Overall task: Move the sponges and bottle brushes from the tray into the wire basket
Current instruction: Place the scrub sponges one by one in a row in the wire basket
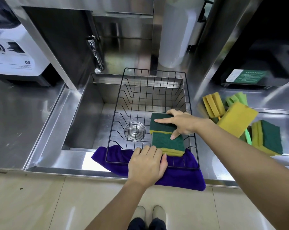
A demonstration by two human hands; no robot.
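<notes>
Head view shows our right hand (182, 124) spread flat on the far sponge (162, 125) and our left hand (147, 165) gripping the near sponge (167, 144), packing both against the right wall of the wire basket (117, 113), we judge. That leaves its left side open. More sponges (236, 118) and green brushes (236, 98) wait on the counter (240, 163), just beside the rim.
</notes>
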